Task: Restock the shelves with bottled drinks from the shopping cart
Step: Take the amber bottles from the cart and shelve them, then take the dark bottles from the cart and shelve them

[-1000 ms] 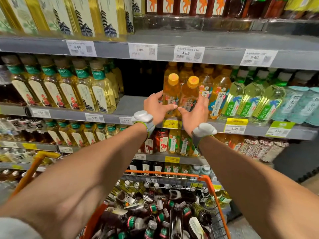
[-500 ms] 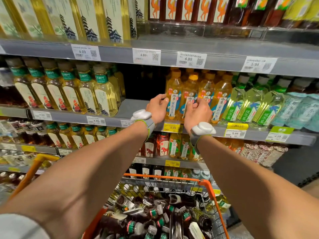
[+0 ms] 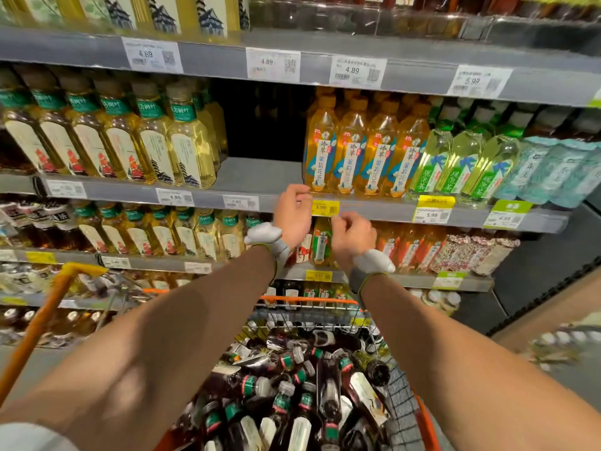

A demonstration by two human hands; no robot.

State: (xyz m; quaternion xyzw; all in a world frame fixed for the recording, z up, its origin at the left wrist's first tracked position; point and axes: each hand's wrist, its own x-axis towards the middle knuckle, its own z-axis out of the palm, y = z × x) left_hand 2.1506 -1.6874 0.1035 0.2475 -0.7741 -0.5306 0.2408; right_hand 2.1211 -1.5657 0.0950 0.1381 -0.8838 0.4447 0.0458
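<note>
Left hand [image 3: 292, 211] and right hand [image 3: 351, 234] both empty, fingers loosely curled, just below the jasmine tea bottles [image 3: 351, 151], which stand caps-up.

shelf [image 3: 260, 172]: left row [image 3: 146, 148] left of gap, right row [image 3: 351, 151] right of it | left grip [image 3: 292, 213], right grip [image 3: 353, 236] side by side before shelf edge | cart [image 3: 309, 300] below grips, before lower shelves | bottles [image 3: 292, 402] piled in it

Amber bottles [image 3: 351, 148] with blue-white labels; orange-rimmed cart [image 3: 309, 300] holds dark, green-collared bottles [image 3: 328, 388].
</note>
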